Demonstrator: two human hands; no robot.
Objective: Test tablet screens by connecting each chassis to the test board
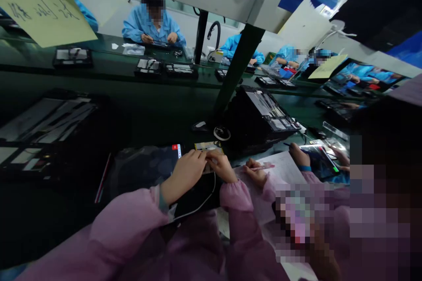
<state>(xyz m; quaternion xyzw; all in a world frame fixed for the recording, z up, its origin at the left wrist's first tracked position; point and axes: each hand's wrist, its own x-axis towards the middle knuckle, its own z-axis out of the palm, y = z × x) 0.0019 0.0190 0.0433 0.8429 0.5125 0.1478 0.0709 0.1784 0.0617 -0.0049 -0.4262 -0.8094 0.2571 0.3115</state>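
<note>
Hands (220, 166) w/ fingertips together over sm. board (208, 145).

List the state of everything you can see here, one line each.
Board: partly covered by both hands
Left hand: fingers on the board
Right hand: fingers on the board
Co-worker's hand: holding a pink pen
Paper sheet: lying flat
Black tray: tilted, loaded with panels

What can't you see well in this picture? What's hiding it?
Head view:
- The small card: the left hand and right hand cover its middle.
- The yellow paper note: the picture's top left edge cuts it off.
- Lower right: a blurry patch hides whatever is there.
</note>
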